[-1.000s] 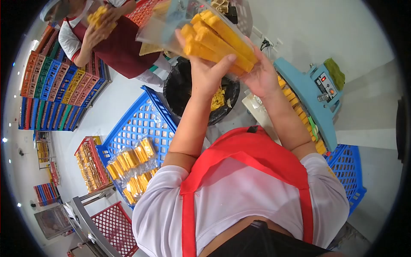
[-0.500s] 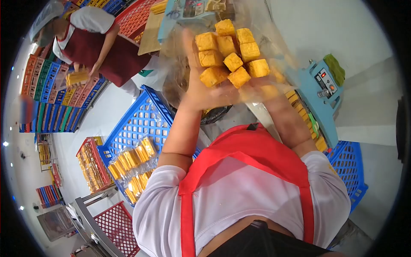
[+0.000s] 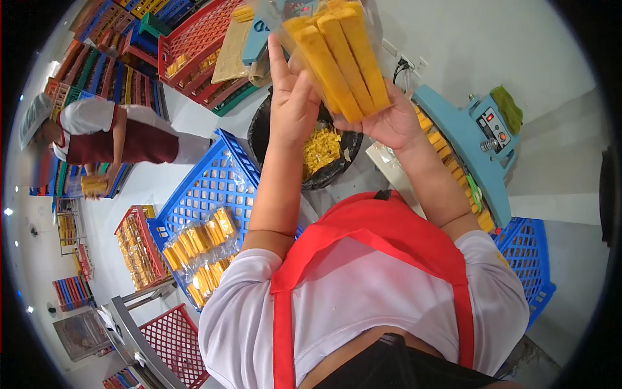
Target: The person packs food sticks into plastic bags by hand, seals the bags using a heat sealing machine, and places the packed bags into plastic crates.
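A clear plastic bag of long yellow sticks (image 3: 346, 58), square-cut at their ends, is tilted up in front of me. My right hand (image 3: 394, 122) grips its lower end, with fingers partly hidden behind the bag. At the bag's left side is my left hand (image 3: 291, 107), fingers apart and one pointing up; whether it presses on the plastic I cannot tell. Below the hands stands a black-lined bin (image 3: 259, 136) with yellow scraps (image 3: 322, 150) inside. Beside my right forearm, a row of yellow sticks (image 3: 447, 159) lies along a light-blue machine (image 3: 463, 133) with a control panel.
To my left a blue crate (image 3: 214, 175) holds bagged yellow sticks (image 3: 201, 241). A red crate (image 3: 139, 249) with more stands beyond it. Stacked crates (image 3: 201, 39) rise at the back. A co-worker (image 3: 97, 133) in a maroon apron handles a yellow pack. Another blue crate (image 3: 525, 259) is at right.
The bag has turned from showing the sticks' square ends to showing their long sides. My left hand has shifted to its side, uncovering the bin. The co-worker has moved down and left in view.
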`<act>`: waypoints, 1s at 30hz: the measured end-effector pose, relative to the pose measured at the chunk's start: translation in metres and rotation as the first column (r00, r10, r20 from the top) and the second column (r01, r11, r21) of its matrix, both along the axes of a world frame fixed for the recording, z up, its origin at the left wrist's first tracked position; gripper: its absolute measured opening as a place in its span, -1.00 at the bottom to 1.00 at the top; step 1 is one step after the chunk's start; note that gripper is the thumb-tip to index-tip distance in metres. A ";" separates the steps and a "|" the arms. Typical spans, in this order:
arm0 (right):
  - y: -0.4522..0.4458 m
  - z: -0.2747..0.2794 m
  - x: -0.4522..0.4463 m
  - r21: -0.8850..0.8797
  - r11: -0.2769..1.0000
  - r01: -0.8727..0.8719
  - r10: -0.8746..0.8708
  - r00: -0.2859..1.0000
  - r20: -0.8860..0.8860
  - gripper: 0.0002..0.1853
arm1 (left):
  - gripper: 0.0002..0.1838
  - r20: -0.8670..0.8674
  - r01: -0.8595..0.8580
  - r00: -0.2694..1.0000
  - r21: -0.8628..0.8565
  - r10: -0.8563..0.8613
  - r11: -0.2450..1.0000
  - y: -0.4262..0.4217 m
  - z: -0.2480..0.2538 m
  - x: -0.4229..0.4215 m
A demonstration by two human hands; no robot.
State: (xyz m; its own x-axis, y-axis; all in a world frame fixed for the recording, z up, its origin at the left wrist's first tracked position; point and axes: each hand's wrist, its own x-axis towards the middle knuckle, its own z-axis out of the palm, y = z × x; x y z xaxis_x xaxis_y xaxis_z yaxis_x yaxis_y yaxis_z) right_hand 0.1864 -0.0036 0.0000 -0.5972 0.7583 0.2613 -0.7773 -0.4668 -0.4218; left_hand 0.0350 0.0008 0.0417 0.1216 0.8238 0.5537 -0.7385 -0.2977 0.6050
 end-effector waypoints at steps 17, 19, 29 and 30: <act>0.096 0.049 -0.025 0.409 0.904 -0.125 -0.156 0.795 0.587 -0.48 | -0.44 0.356 0.642 0.766 -0.405 -0.535 0.651 -0.018 -0.031 -0.009; 0.101 0.036 -0.039 0.196 0.915 -0.353 0.177 0.787 0.592 -0.53 | -0.46 0.354 0.640 0.768 -0.407 -0.533 0.652 -0.019 -0.029 -0.015; 0.091 -0.028 -0.084 0.175 0.839 -0.515 0.507 0.857 0.093 -0.56 | -0.54 0.699 0.652 0.676 -0.419 -0.234 0.632 -0.028 -0.064 -0.046; 0.091 -0.033 -0.086 0.199 0.839 -0.506 0.499 0.862 0.086 -0.56 | -0.54 0.701 0.646 0.677 -0.421 -0.224 0.637 -0.028 -0.066 -0.048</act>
